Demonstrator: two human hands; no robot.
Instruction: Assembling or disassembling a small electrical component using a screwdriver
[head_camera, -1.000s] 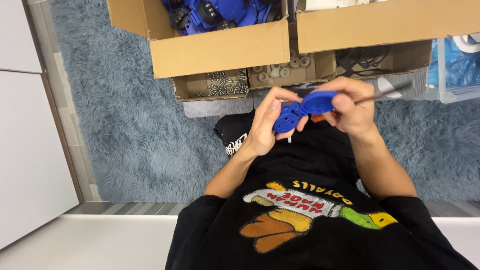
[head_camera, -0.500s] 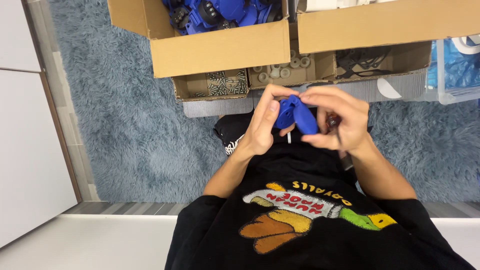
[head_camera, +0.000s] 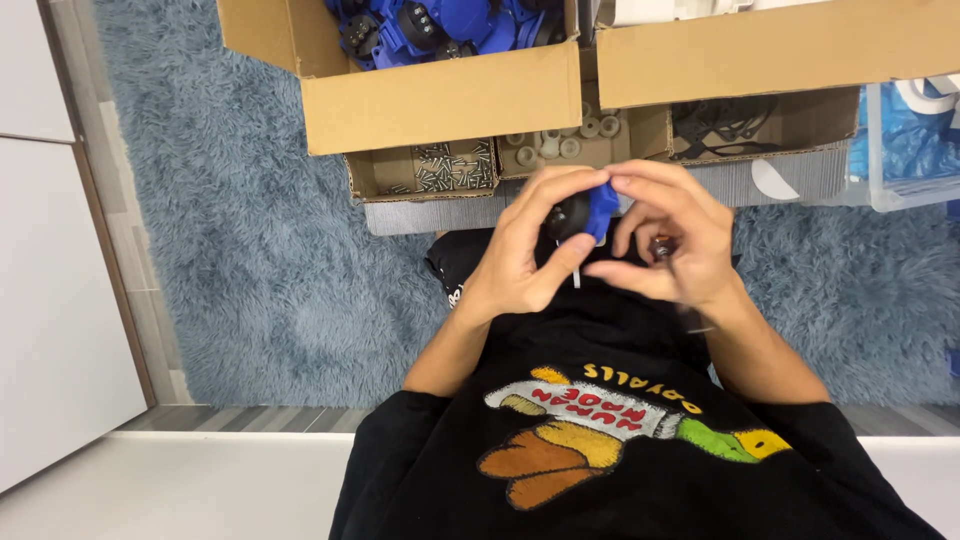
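Blue shag carpet (head_camera: 250, 260) covers the floor beneath a person in a black printed shirt (head_camera: 620, 450), seen from the head camera. Both hands meet at the centre of the frame: the left hand (head_camera: 525, 255) closes its fingers around a small blue plastic part with a black wheel (head_camera: 583, 212), while the right hand (head_camera: 675, 240) pinches the same part from the right side, a thin screwdriver-like tool (head_camera: 668, 262) tucked in its palm. Just beyond the hands sit a tray of screws (head_camera: 440, 168) and a tray of small round pieces (head_camera: 565, 140). Farther off, a cardboard box (head_camera: 440, 95) holds blue and black parts, with a second cardboard box (head_camera: 760, 55) to its right.
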